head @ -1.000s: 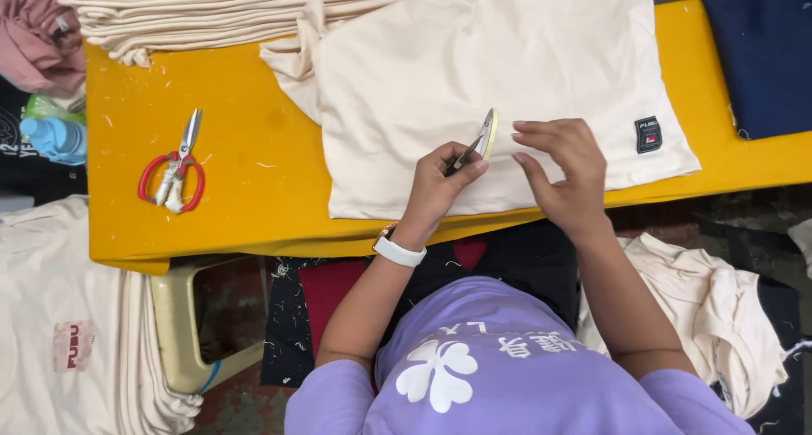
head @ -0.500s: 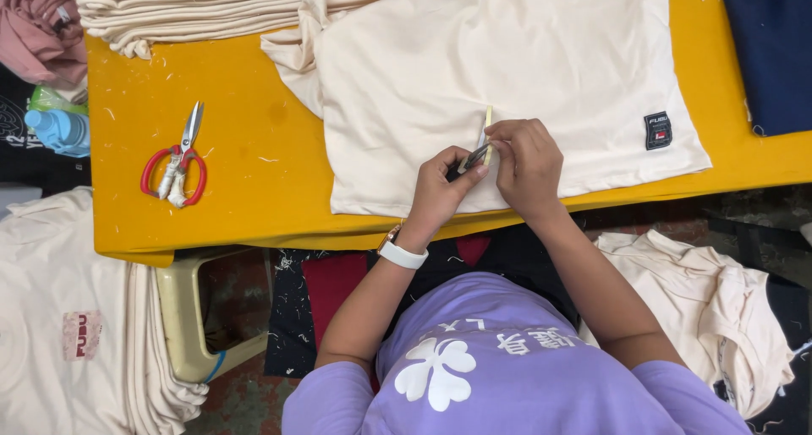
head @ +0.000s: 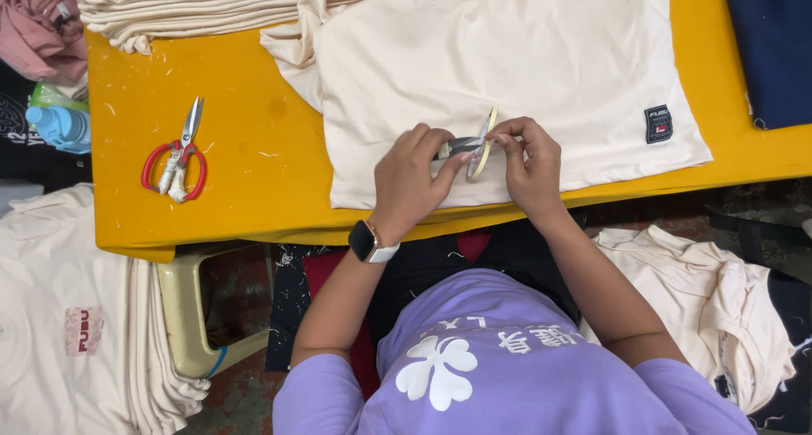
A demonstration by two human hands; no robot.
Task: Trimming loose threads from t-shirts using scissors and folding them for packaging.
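Pinching a small metal tool point(head: 459, 146), the left hand point(head: 410, 181) meets the right hand point(head: 531, 166), whose fingers pinch a yellowish strip point(head: 485, 139) over the cream shirt point(head: 507, 71) on the yellow counter point(head: 245, 181). Red scissors point(head: 178, 160) lie far left.

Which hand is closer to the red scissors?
Left. The left hand works just right of the red scissors; the right hand is farther along the cream garment.

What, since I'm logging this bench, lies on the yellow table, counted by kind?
Red-handled scissors: 1
Small metal tool, held in the left hand: 1
Pale yellow strip, pinched by the right hand: 1
Spread cream garment: 1
Stack of folded cream garments: 1
Dark blue cloth: 1
Total: 6
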